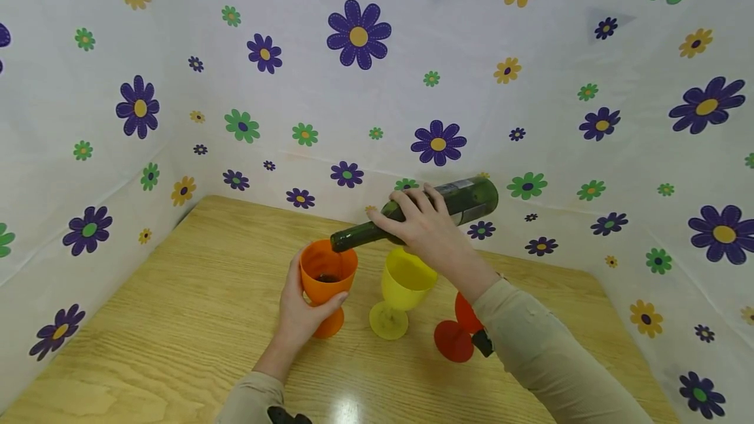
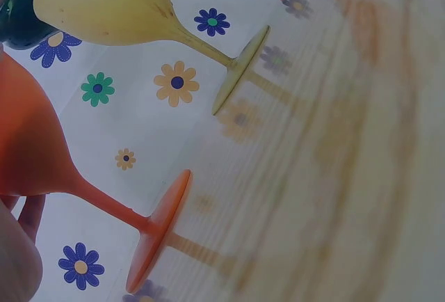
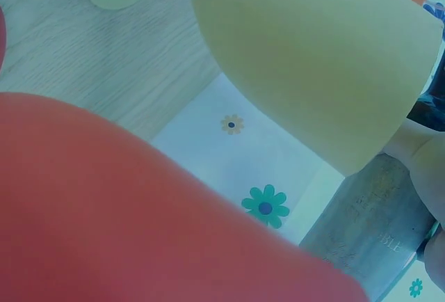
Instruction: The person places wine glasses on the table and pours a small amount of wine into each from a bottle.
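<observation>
My right hand (image 1: 427, 224) grips a dark green wine bottle (image 1: 471, 200) around its shoulder, tilted neck-down to the left. The bottle's mouth is over the rim of an orange goblet (image 1: 326, 290), which stands upright on the table. A little dark liquid (image 1: 326, 278) shows in its bottom. My left hand (image 1: 297, 309) holds the orange bowl from its left side, thumb across the front. In the left wrist view, the orange goblet's stem and foot (image 2: 160, 232) show plainly. The right wrist view catches the bottle's label (image 3: 372, 225).
A yellow goblet (image 1: 406, 283) stands right of the orange one, beneath my right hand. Farther right, a red goblet (image 1: 455, 341) is partly hidden by my right sleeve (image 1: 548, 345). The wooden table (image 1: 194, 293) meets a flowered cloth (image 1: 283, 84) at its back and sides.
</observation>
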`<state>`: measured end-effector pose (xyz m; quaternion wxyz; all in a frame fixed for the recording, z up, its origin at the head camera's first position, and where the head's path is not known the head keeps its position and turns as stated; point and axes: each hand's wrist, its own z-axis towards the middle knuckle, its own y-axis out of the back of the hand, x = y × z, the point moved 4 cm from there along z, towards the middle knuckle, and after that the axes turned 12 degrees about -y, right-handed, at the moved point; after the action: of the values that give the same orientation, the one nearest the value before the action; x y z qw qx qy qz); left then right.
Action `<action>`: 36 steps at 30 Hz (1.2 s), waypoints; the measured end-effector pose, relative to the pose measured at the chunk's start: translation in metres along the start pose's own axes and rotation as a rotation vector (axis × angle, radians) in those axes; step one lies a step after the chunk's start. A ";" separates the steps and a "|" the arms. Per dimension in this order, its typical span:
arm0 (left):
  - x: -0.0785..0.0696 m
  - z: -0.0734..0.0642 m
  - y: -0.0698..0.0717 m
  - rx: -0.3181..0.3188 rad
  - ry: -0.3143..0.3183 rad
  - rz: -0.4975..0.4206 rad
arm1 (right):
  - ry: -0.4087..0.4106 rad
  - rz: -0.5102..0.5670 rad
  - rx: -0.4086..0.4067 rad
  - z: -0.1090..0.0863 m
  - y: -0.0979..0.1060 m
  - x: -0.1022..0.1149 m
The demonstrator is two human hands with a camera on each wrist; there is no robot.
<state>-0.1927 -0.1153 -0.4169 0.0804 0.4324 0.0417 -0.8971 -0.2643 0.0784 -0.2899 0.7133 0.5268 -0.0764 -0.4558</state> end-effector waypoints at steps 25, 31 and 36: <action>0.004 -0.001 0.001 0.013 0.031 0.016 | 0.020 -0.004 -0.022 0.006 0.004 0.012; 0.002 0.000 0.001 0.016 0.033 0.013 | 0.011 0.006 0.002 0.008 0.004 0.012; 0.001 0.000 0.002 0.015 0.031 0.019 | -0.001 0.013 0.033 0.009 0.004 0.013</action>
<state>-0.1929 -0.1169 -0.4183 0.0849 0.4472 0.0322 -0.8898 -0.2602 0.0628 -0.2872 0.7074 0.5377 -0.0879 -0.4501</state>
